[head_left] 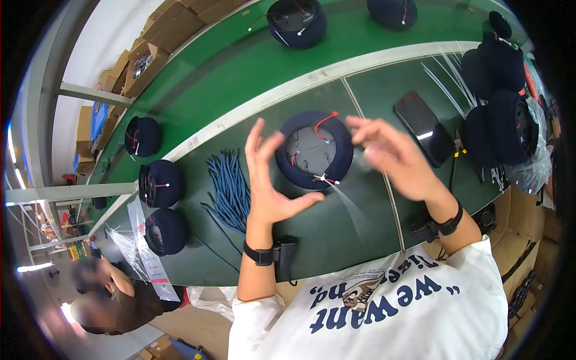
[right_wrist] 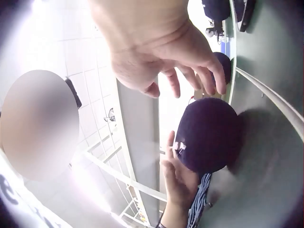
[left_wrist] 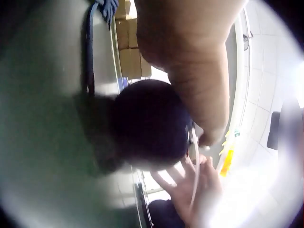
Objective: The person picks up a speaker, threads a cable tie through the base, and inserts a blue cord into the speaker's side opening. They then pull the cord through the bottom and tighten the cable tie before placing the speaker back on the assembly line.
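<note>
A navy round cushion-like piece (head_left: 286,161) lies on the green table between my hands, its grey inner plate (head_left: 313,157) facing up. On that plate a red wire (head_left: 324,122) curves over the upper rim. A white cable tie (head_left: 324,178) sits at the lower rim, its long tail pointing down and right. My left hand (head_left: 264,189) is spread beside the piece, fingers extended and thumb out toward the lower rim. My right hand (head_left: 401,157), slightly blurred, hovers on the other side with fingers loosely bent and nothing in them. In the right wrist view the round piece (right_wrist: 209,135) stands below my fingers.
A bundle of blue cords (head_left: 228,186) lies left of my left hand. A black phone (head_left: 425,128), cutters (head_left: 456,159) and white cable ties (head_left: 447,81) are at the right. More navy round pieces (head_left: 165,231) stand around. Two people sit at lower left.
</note>
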A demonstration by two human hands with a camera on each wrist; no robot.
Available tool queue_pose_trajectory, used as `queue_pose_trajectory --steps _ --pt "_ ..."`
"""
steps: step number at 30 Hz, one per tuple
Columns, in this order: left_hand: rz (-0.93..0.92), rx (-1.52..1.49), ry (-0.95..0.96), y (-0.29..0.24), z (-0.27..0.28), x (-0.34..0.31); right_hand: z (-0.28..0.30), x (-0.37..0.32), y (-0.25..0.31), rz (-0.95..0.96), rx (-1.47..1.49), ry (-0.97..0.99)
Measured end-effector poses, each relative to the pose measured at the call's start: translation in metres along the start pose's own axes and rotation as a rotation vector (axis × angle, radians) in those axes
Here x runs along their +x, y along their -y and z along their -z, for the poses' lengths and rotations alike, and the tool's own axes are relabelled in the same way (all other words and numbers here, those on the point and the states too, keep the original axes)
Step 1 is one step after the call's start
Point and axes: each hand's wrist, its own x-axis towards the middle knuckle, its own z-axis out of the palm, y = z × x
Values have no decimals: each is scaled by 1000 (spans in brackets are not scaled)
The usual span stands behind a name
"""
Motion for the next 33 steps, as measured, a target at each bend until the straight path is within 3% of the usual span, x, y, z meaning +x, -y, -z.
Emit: queue_pose_trajectory --steps 1,4,6,8,9,14,17,19,22,23,24,25,26,27,28,29,33 --pt "84 -76 48 5 -1 1 10 5 -12 -43 106 19" --pt "254 -271 138 15 -25 -7 -4 15 -29 99 -56 164" --pt "280 -222 139 11 -37 -4 -14 15 -33 115 -162 85" --pt "303 -103 192 1 -28 6 -11 21 -42 160 -143 42" --pt "184 73 131 -9 -17 11 -7 24 -44 143 -52 59" --pt "532 757 17 42 48 -22 2 19 -46 8 -59 3" --pt "588 659 -67 78 49 -39 2 19 -42 21 -62 -39" --pt "555 519 -104 64 57 -31 2 20 -44 71 15 -131" --pt "593 321 -179 34 68 -18 11 6 -21 292 -60 -534" --pt "603 228 -213 27 75 -15 5 -12 2 386 -93 -581" --pt "675 -31 -274 29 79 -21 -8 -30 21 423 -111 -517" --pt "675 -180 -317 12 78 -14 -21 -39 42 409 -202 -288" --pt "679 -327 -354 -11 80 -5 -32 -40 42 322 -176 -26" --pt "653 -262 -291 -22 83 -2 -48 -35 53 -6 -118 232" --pt "618 -204 -229 -26 84 1 -66 -27 44 -281 99 366" --pt "631 -171 -223 -22 81 3 -75 -13 23 -410 118 519" --pt "641 -237 -335 -13 72 -2 -107 12 -3 -685 722 482"
